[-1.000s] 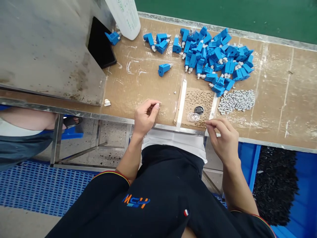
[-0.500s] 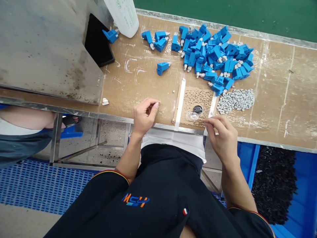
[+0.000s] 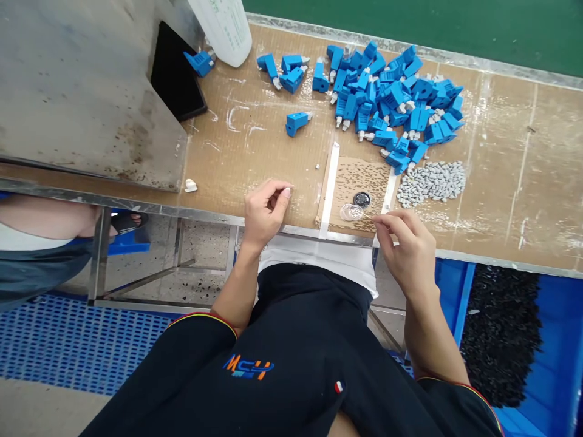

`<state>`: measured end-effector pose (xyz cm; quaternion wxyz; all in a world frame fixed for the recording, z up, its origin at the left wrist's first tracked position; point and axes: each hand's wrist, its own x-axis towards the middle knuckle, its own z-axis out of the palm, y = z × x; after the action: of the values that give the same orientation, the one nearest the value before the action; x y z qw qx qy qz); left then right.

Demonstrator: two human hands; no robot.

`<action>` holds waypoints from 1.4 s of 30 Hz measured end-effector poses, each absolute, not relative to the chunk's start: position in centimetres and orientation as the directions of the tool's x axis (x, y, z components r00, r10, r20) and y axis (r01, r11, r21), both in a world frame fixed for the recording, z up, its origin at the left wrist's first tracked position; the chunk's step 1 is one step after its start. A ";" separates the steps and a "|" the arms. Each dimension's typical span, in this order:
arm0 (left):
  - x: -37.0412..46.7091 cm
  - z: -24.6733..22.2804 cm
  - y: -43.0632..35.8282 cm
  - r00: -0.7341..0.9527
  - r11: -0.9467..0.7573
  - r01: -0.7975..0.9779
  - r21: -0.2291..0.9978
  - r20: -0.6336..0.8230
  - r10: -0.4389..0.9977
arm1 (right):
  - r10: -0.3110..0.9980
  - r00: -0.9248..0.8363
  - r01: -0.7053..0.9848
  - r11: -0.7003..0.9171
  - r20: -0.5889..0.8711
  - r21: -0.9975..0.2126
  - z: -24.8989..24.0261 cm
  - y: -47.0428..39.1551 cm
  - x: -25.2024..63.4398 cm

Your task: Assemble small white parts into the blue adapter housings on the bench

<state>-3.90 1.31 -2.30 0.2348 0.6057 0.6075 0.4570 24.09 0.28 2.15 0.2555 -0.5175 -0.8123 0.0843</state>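
Observation:
My right hand [image 3: 407, 252] pinches a thin pale stick [image 3: 368, 215], whose far end reaches a small clear round dish [image 3: 350, 212]. Touching or just behind that dish is a small round black container [image 3: 362, 199]. Both sit on a speckled patch of board [image 3: 359, 173] between two white strips. Further left, my left hand [image 3: 266, 212] rests at the table's front edge with thumb and forefinger pressed together. Whatever it holds, if anything, is too small to make out. Small grey pieces [image 3: 432, 184] lie in a heap beyond my right hand.
Blue parts with white tips [image 3: 394, 100] are piled at the back. A white bottle [image 3: 225, 30] and a metal box [image 3: 86, 91] stand on the left. One blue part [image 3: 297, 123] lies apart. Below right, a blue bin [image 3: 553, 340] holds black pieces. Another person's leg [image 3: 50, 218] shows at left.
The whole view has shifted slightly. Both hands keep nearly the same pose, and the stick's tip stays at the clear dish.

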 end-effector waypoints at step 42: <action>-3.7 -2.0 1.4 -0.126 -0.191 0.558 0.808 0.310 0.942 | 0.855 -0.343 0.773 0.492 0.389 -0.401 1.7 0.5 23.9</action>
<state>-3.66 1.43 -1.99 0.2130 0.6260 0.5991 0.4515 23.88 0.53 1.67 0.2826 -0.4985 -0.8163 0.0728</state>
